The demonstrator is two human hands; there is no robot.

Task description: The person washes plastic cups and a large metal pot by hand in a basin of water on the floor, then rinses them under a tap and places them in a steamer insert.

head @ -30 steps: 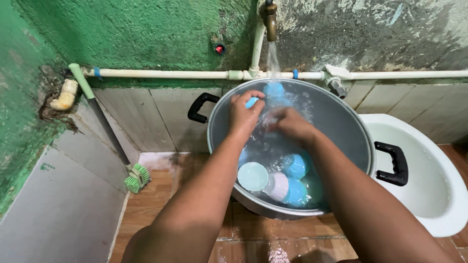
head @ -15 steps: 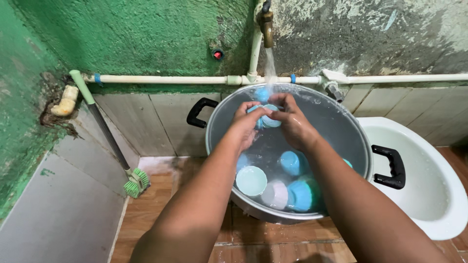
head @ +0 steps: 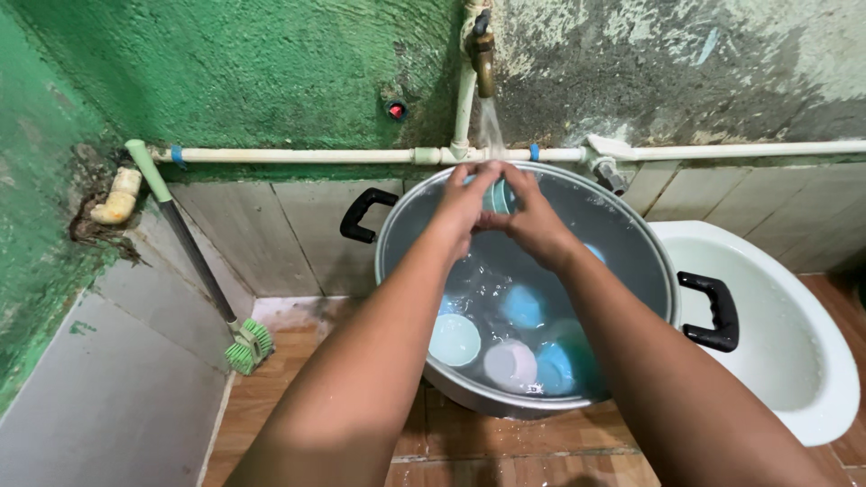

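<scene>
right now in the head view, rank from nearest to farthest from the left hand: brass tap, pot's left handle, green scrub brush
1. brass tap, just above the left hand.
2. pot's left handle, to its left on the rim.
3. green scrub brush, far lower left on the floor.

Left hand (head: 465, 206) and right hand (head: 532, 216) hold a small blue cup (head: 495, 195) under the running tap (head: 483, 56), above the pot (head: 631, 243).

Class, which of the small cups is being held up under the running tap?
The light blue cup between both hands, at the pot's far rim; the others lie low in the pot's water.
</scene>
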